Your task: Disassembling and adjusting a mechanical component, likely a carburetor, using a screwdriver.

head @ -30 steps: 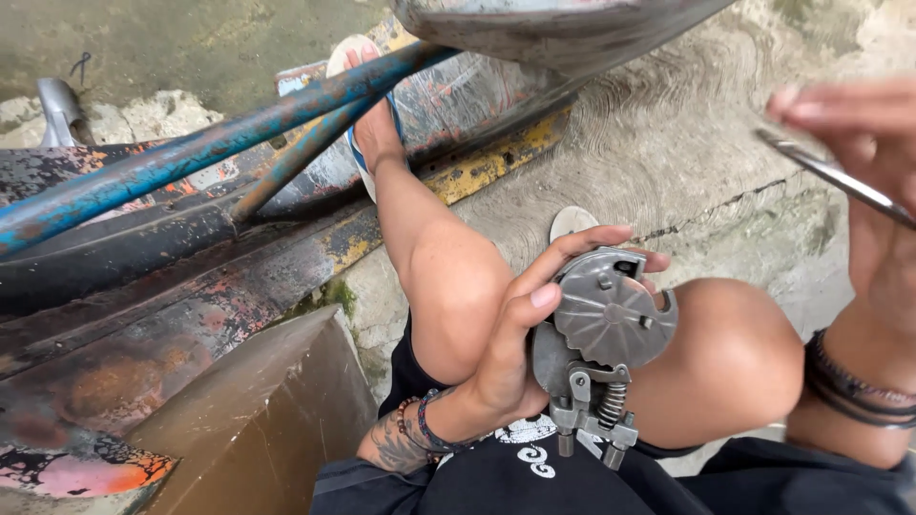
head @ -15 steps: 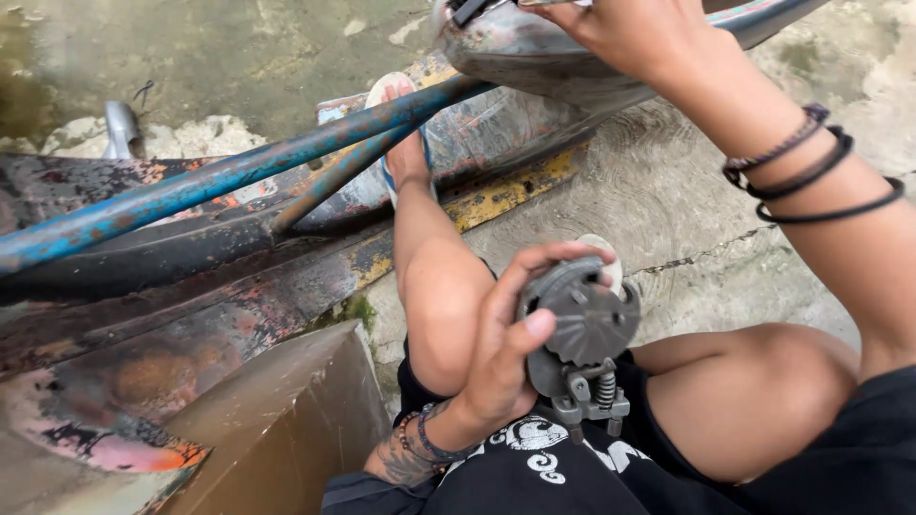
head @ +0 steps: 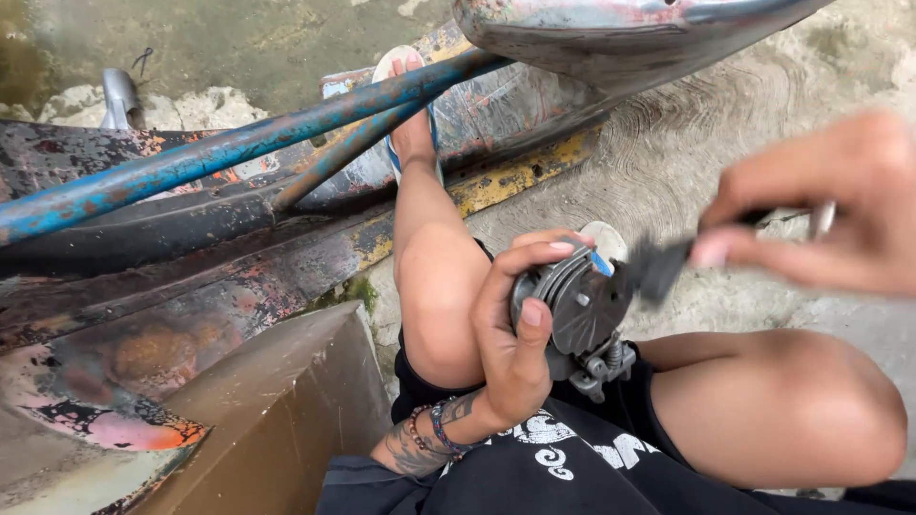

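Grey metal part (head: 572, 310), round and ribbed with a small spring at its lower edge, sits clamped in the left hand (head: 510, 339) above the lap, between the bare knees. Half a second ago the right hand (head: 825, 224) was up at the rusty bike frame (head: 219, 157); now it is down, pinched shut on a thin dark tool (head: 668, 267) (blurred) whose tip meets the part's rim, so work on the part resumes.
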